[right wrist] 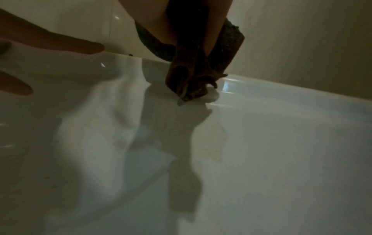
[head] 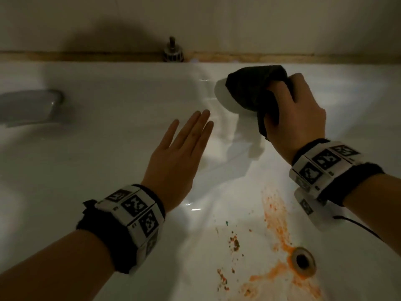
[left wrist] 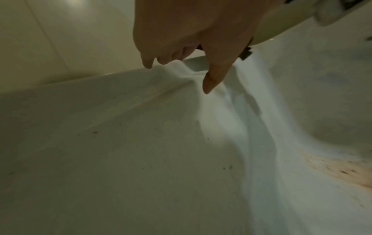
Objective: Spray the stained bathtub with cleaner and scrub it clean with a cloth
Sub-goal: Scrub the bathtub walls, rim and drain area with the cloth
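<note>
Right hand (head: 297,114) clamped round one dark cloth (head: 256,88), bunched, held over the far wall of the tub (head: 108,148). Left hand (head: 173,157) flat, fingers straight and together, holding nothing, above the tub floor. No spray bottle in view.

Judgement: scrub step about to start. Cloth sits well apart from the dirt; bring it down to the orange stain (head: 280,224) beside the drain (head: 302,260), press firmly, rub in short strokes toward the drain.

Count: one cloth, one drain, one streaked stain plus scattered specks.
</note>
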Demonstrator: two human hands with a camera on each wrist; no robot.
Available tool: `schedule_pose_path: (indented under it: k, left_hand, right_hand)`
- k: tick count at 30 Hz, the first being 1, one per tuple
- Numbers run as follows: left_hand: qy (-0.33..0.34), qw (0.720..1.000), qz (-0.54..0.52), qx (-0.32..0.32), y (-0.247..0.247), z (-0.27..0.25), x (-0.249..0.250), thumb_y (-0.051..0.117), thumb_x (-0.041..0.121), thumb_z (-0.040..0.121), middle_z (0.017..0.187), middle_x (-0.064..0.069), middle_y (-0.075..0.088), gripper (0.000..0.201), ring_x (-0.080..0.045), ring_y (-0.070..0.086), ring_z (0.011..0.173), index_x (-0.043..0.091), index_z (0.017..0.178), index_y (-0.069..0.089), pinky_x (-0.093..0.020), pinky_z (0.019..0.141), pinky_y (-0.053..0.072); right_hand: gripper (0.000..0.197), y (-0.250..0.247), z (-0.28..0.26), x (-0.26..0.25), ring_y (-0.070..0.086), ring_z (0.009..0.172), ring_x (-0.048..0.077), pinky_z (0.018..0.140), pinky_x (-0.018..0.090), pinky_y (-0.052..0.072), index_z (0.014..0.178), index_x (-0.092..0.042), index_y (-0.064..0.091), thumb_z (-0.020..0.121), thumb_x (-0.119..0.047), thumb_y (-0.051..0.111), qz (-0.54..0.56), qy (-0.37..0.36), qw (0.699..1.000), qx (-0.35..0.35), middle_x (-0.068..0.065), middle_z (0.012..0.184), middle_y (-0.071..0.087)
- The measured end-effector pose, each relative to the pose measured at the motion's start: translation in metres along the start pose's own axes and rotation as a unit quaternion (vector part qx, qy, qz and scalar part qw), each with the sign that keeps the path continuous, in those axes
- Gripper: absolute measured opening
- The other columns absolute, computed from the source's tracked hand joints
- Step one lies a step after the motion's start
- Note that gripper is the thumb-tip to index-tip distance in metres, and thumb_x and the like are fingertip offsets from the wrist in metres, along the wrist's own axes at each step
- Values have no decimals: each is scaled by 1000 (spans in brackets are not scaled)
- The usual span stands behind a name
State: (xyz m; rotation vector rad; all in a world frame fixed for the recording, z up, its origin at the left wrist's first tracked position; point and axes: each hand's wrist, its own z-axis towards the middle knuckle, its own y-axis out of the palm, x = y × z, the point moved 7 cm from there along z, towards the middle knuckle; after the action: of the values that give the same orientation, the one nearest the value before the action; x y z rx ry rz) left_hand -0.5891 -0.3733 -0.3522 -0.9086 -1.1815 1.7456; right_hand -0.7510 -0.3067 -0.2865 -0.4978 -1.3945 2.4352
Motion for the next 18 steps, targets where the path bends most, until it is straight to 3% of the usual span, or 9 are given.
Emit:
schedule_pose_path:
  k: [3,7,11,14,18]
  left_hand:
    - [-35,999,12,6,-3,28,-14,79,8,64,147,-18,36,85,-30,37,136,-2,139,40,-45,108,31]
    - [-32,999,-14,2,16,47,-21,89,3,47,134,-18,53,87,-33,55,120,-3,127,55,-50,93,45]
    - [-37,999,-33,6,25,45,-22,89,1,41,134,-17,53,92,-32,55,121,-2,127,56,-50,93,45]
    - [-28,999,-34,12,24,43,-24,84,-2,42,136,-18,51,92,-33,53,122,-3,129,54,-50,94,44]
    - [-38,998,-46,8,24,41,-20,80,-4,39,135,-20,51,93,-36,53,122,-5,128,54,-55,93,42]
  right_hand:
    - [45,-5,18,1,49,99,38,57,34,38,124,-12,47,81,-2,58,-49,4,999,-11,19,115,48]
    - [55,-4,26,27,46,106,38,64,38,46,128,-16,38,79,-3,59,-98,72,992,-43,17,128,38]
    - [56,-28,15,91,50,101,44,71,45,46,126,-13,35,76,-3,61,-109,248,962,20,20,131,34]
    - [58,-30,-2,133,50,102,49,85,50,45,129,-12,32,79,1,58,-81,380,921,-5,25,139,25]
    - [53,10,3,105,51,102,50,88,45,46,132,-17,34,85,-1,52,-21,361,929,-81,21,149,14]
